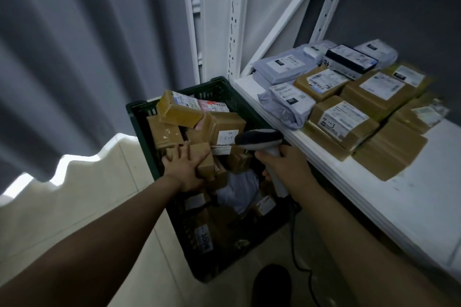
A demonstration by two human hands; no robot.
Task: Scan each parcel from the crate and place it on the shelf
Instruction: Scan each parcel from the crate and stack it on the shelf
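Crate (139, 117): dark green plastic, on the floor at centre; its near end is in deep shadow, contents there hard to make out. Part of its right rim is hidden behind the scanner and right forearm.

Parcels in crate: brown taped boxes piled at its 12 o'clock end, a grey bag (239, 189) lower down. Readable writing: "5-3" by hand on a white label (228, 136); "300" on a label (205, 239) at the 6 o'clock end. Other print too blurred to read.

Left hand (185, 169): fingers wrapped round a small brown box (203, 157) in the crate, thumb side hidden.

Right hand (282, 167): closed about the grip of a scanner (259, 141), dark head pointing to 9 o'clock; cable trails down to 6 o'clock.

Shelf (374, 197): white, at 3 o'clock, right edge cut off. Holds grey bags and brown boxes lying flat; one box label (341, 119) bears handwritten "4-3". Printed labels blurred.

Dark shoe (272, 286): at 6 o'clock, cut off.
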